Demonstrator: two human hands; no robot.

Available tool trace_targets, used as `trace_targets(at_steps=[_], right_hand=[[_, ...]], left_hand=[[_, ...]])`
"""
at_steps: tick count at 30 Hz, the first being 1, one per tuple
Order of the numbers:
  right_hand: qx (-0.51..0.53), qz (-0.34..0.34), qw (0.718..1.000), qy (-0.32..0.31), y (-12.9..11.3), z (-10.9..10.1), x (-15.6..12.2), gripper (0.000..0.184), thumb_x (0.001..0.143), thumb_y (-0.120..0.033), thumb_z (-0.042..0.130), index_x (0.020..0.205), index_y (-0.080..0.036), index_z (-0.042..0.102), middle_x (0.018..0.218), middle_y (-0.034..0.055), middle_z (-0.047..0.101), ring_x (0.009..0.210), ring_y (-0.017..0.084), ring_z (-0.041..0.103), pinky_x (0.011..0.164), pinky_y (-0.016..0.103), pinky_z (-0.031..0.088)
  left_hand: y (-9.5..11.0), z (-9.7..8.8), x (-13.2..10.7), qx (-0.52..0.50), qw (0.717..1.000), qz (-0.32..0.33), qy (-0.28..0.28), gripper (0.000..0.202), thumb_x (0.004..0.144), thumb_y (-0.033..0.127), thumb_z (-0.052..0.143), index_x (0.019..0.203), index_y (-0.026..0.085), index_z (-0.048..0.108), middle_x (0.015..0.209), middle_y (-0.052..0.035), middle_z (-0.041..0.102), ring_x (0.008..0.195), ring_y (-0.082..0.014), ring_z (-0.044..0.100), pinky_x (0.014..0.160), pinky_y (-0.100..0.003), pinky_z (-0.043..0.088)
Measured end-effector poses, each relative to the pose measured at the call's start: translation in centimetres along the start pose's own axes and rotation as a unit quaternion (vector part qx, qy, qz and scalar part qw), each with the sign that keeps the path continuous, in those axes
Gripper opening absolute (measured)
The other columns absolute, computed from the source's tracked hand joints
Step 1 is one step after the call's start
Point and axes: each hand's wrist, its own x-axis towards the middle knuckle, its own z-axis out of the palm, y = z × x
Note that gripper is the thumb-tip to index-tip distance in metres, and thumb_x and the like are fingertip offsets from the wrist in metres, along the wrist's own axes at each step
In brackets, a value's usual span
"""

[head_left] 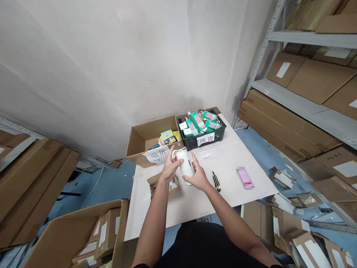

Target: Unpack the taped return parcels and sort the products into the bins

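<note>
I hold a white cylindrical bottle (186, 162) above the white table (228, 163), tilted, with a small loop strap at its top. My left hand (170, 166) grips its upper part, fingers wrapped round it. My right hand (198, 175) cups its lower end. Just below the bottle, under my left hand, a small opened cardboard box (156, 183) rests on the table.
An open carton (145, 139) with a paper label and a black crate (208, 138) of green-and-pink boxes stand at the table's far edge. A utility knife (216, 181) and a blurred pink item (244, 178) lie to the right. Cartons fill the floor and the shelves (306, 100).
</note>
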Motion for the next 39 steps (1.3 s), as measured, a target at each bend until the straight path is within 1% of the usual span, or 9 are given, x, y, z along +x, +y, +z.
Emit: trace_targets(at_steps=[5, 8, 12, 16, 19, 22, 28, 34, 39], right_hand=[[-0.018, -0.017, 1.000, 0.008, 0.8, 0.2, 0.2, 0.126, 0.070, -0.029, 0.087, 0.169, -0.036, 0.009, 0.126, 0.0046, 0.066, 0.101, 0.023, 0.068, 0.091, 0.038, 0.058], [-0.041, -0.022, 0.999, 0.021, 1.6, 0.2, 0.3, 0.124, 0.072, -0.027, 0.085, 0.169, -0.036, 0.010, 0.123, 0.0042, 0.066, 0.098, 0.022, 0.069, 0.090, 0.038, 0.058], [-0.134, -0.041, 0.988, 0.070, 2.6, 1.3, 0.1, 0.115, 0.072, -0.028, 0.086, 0.167, -0.040, 0.022, 0.124, 0.0052, 0.062, 0.110, 0.029, 0.066, 0.096, 0.044, 0.057], [-0.152, -0.045, 0.985, 0.066, 4.6, 2.8, -0.2, 0.110, 0.072, -0.027, 0.084, 0.165, -0.039, 0.027, 0.124, 0.0062, 0.060, 0.111, 0.030, 0.066, 0.095, 0.044, 0.057], [-0.060, -0.067, 0.996, 0.010, 7.5, 2.9, -0.1, 0.106, 0.074, -0.023, 0.077, 0.166, -0.036, 0.025, 0.130, 0.0064, 0.061, 0.118, 0.027, 0.063, 0.097, 0.041, 0.056], [-0.006, -0.028, 0.999, 0.026, 11.3, 2.5, 0.1, 0.080, 0.077, -0.018, 0.063, 0.154, -0.030, 0.045, 0.131, 0.0073, 0.062, 0.118, 0.024, 0.063, 0.095, 0.037, 0.056], [-0.210, 0.121, 0.969, 0.043, 17.5, 4.7, 0.5, 0.062, 0.072, -0.021, 0.074, 0.132, -0.026, 0.064, 0.124, 0.0087, 0.066, 0.109, 0.027, 0.066, 0.091, 0.034, 0.053], [-0.234, 0.177, 0.950, 0.110, 19.6, 6.8, 1.6, 0.024, 0.092, -0.022, 0.056, 0.110, -0.021, 0.073, 0.098, 0.0088, 0.076, 0.091, 0.023, 0.071, 0.076, 0.027, 0.046], [-0.179, 0.196, 0.951, 0.159, 20.3, 5.9, 1.8, 0.021, 0.089, -0.023, 0.054, 0.078, -0.020, 0.072, 0.081, 0.0080, 0.077, 0.079, 0.022, 0.070, 0.069, 0.026, 0.044]], left_hand=[[-0.4, 0.1, 0.0, 0.034, 0.999, -0.012, 0.003, 0.132, 0.068, 0.044, 0.094, 0.168, 0.035, 0.008, 0.146, -0.0138, 0.060, 0.121, -0.0279, 0.068, 0.100, -0.044, 0.059], [-0.4, 0.3, -0.3, 0.107, 0.994, 0.004, 0.032, 0.121, 0.070, 0.050, 0.092, 0.167, 0.034, 0.020, 0.146, -0.0135, 0.059, 0.122, -0.0284, 0.067, 0.099, -0.043, 0.059], [-0.6, 0.6, -0.6, 0.322, 0.934, 0.064, 0.142, 0.102, 0.068, 0.056, 0.091, 0.156, 0.026, 0.048, 0.149, -0.0139, 0.056, 0.132, -0.0326, 0.059, 0.112, -0.046, 0.049], [-1.5, 0.3, -0.5, 0.422, 0.889, 0.054, 0.169, 0.093, 0.069, 0.058, 0.089, 0.147, 0.018, 0.058, 0.143, -0.0170, 0.063, 0.136, -0.0368, 0.057, 0.116, -0.049, 0.044], [-2.3, -0.8, -0.6, 0.423, 0.887, 0.033, 0.181, 0.087, 0.070, 0.052, 0.090, 0.144, 0.018, 0.060, 0.141, -0.0162, 0.066, 0.133, -0.0367, 0.060, 0.114, -0.048, 0.047], [-3.0, -2.1, -0.9, 0.410, 0.883, 0.044, 0.226, 0.087, 0.069, 0.049, 0.091, 0.145, 0.019, 0.058, 0.145, -0.0157, 0.064, 0.134, -0.0361, 0.060, 0.115, -0.050, 0.046], [-4.7, -2.9, -1.3, 0.354, 0.901, 0.067, 0.241, 0.073, 0.072, 0.044, 0.087, 0.136, 0.020, 0.062, 0.137, -0.0141, 0.067, 0.128, -0.0326, 0.062, 0.112, -0.049, 0.048], [-8.1, -1.7, -1.1, 0.241, 0.942, 0.073, 0.223, 0.075, 0.068, 0.040, 0.089, 0.135, 0.022, 0.060, 0.124, -0.0098, 0.070, 0.106, -0.0228, 0.069, 0.097, -0.038, 0.054], [-11.5, -1.6, -0.9, 0.209, 0.952, 0.053, 0.220, 0.073, 0.068, 0.041, 0.088, 0.133, 0.023, 0.060, 0.120, -0.0093, 0.069, 0.104, -0.0222, 0.068, 0.096, -0.038, 0.053]])
